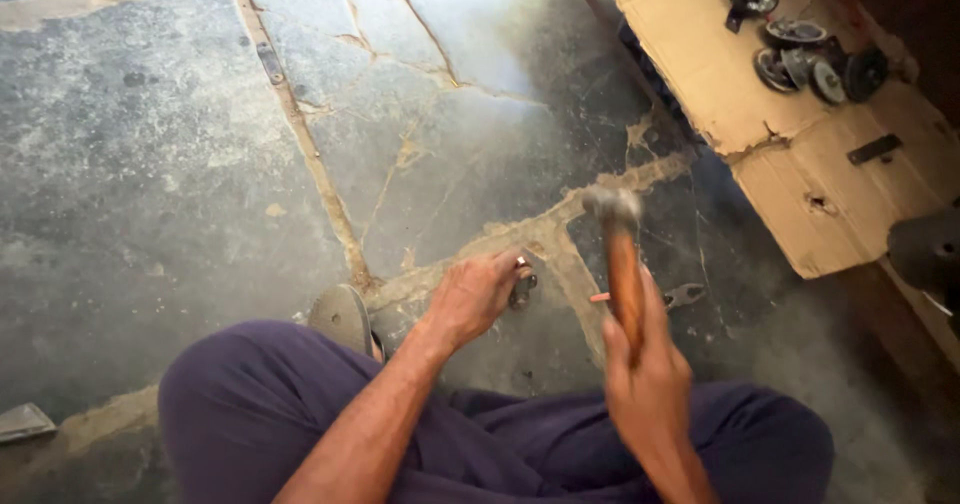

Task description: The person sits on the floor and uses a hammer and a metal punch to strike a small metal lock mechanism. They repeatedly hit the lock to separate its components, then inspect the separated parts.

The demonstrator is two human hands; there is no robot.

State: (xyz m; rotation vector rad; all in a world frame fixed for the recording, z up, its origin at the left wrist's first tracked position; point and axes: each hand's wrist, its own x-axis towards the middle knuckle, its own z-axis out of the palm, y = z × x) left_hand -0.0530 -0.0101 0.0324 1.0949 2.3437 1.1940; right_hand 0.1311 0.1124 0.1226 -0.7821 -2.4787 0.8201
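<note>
Right hand [648, 384] is closed around a wooden-handled hammer [622, 264], its long axis pointing away, blurred steel head up. Left hand [472, 299] pinches a small metal part [521, 286] on the rough stone floor [180, 184].

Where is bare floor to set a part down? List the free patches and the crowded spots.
Free: the wide stone floor left of the left hand, out to the sandal; also the slabs ahead of the hammer. Crowded: between the hands, around the small metal part and flat piece; the cardboard holds caster wheels.
</note>
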